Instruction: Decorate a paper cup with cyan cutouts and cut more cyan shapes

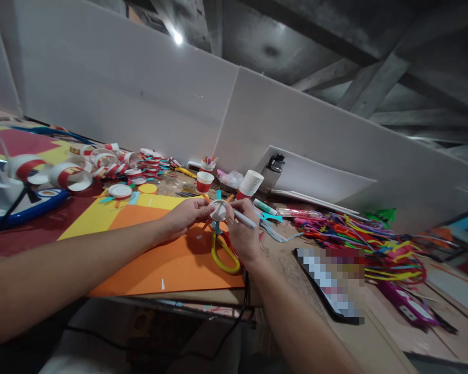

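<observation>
My left hand (189, 217) pinches the edge of a small round paper cup base (219, 210) with orange and teal paper strips sticking out around it. In my right hand (244, 236) is a white pen (244, 218), its tip end hidden by the fingers, which are at the right side of the cup base. Below both hands lies a large orange sheet (159, 259), over a yellow sheet (86, 218). Scissors with yellow handles (225, 265) rest on the orange sheet, partly covered by my right hand.
Cut cup rings (72, 176) and cup bases with strips (119, 191) crowd the left. Behind my hands stand a red-and-white paper cup (205, 182), a cup stack (251, 183) and a bottle (273, 171). A phone (327, 285) and colourful pipe cleaners (359, 239) lie right.
</observation>
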Demonstrator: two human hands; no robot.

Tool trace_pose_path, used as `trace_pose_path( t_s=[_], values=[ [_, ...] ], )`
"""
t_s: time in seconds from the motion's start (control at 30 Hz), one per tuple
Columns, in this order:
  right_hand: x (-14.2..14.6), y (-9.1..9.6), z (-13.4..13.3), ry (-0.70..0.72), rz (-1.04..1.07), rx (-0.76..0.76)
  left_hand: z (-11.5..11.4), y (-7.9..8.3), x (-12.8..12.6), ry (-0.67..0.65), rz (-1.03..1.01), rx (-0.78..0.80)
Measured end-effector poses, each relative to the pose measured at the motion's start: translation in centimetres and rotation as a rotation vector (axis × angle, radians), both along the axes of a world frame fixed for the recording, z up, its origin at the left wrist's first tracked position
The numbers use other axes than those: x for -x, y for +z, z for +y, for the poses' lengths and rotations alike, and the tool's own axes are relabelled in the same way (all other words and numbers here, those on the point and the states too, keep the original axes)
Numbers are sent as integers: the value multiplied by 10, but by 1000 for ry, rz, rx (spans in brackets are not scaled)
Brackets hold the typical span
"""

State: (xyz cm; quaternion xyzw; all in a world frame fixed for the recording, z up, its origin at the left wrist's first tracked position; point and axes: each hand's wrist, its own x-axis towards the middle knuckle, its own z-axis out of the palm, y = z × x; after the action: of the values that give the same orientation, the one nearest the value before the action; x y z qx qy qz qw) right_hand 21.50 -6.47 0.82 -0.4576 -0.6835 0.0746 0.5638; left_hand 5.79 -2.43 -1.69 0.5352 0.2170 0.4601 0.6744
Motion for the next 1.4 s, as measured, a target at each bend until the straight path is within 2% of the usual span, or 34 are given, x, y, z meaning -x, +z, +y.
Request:
trace_pose_path(
  t_s=[0.23,0.4,0.57,0.73,0.9,1.03,1.17,1.4],
  values=[
    [1,3,-1,-20,-1,-39,3,0,1,6,-40,55],
    [-3,4,1,12,177,-53,8,-2,1,50,-100,139],
    [-7,-3,11,53,363,111,4,1,0,29,-137,158],
    [-2,-6,13,180,480,286,1,3,-1,16,-159,164],
    [0,-7,13,224,561,347,2,1,-1,-20,-133,152],
    [-1,-8,14,231,581,354,-1,6,0,-47,-126,157],
    [0,-8,12,245,541,340,-5,12,2,-2,-108,144],
    [-2,-10,12,237,484,314,-1,8,3,-29,-46,140]
  ],
)
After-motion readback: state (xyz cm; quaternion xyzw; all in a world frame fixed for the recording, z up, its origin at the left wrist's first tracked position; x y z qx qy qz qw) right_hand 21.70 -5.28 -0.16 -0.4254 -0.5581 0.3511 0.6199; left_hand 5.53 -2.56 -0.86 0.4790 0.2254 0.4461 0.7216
